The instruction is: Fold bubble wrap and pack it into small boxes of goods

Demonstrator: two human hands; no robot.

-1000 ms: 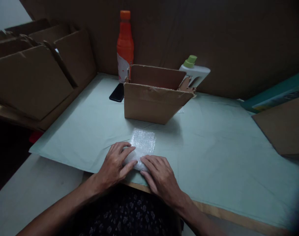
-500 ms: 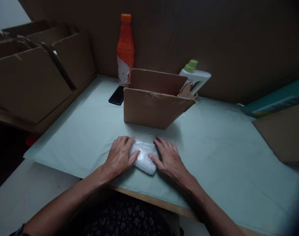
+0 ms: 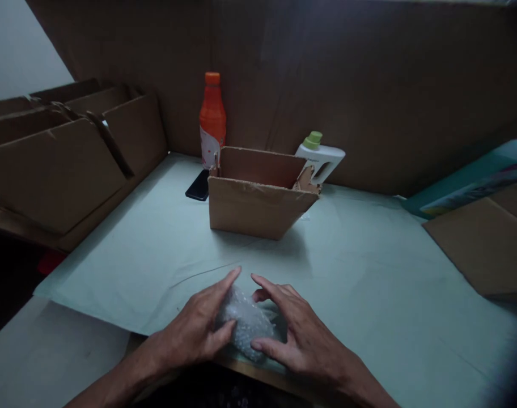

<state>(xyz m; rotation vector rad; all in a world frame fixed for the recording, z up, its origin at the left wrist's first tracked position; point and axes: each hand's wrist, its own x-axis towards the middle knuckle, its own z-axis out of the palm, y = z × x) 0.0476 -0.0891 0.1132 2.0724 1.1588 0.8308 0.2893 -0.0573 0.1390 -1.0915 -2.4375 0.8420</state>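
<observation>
Both hands are cupped around a small rolled-up bundle of clear bubble wrap [image 3: 245,318] right at the near edge of the tabletop [image 3: 369,272], which is covered in a pale green sheet. The left hand [image 3: 194,328] grips the bundle from its left side with the thumb tucked under, and the right hand [image 3: 299,334] clasps it from the right, fingertips nearly meeting over the top. Can't tell what's inside the wrap, it's pretty dim in here. Toward the far edge of the tabletop sits an open brown cardboard box [image 3: 258,195], well apart from the hands. Just behind it there's a tall orange plastic bottle [image 3: 212,122] with an orange cap, a flat black phone [image 3: 198,185] lying beside the box's left corner, and a white jug with a light green cap [image 3: 320,158] at its right. Folded brown cardboard flats [image 3: 58,158] lean along the left edge.
</observation>
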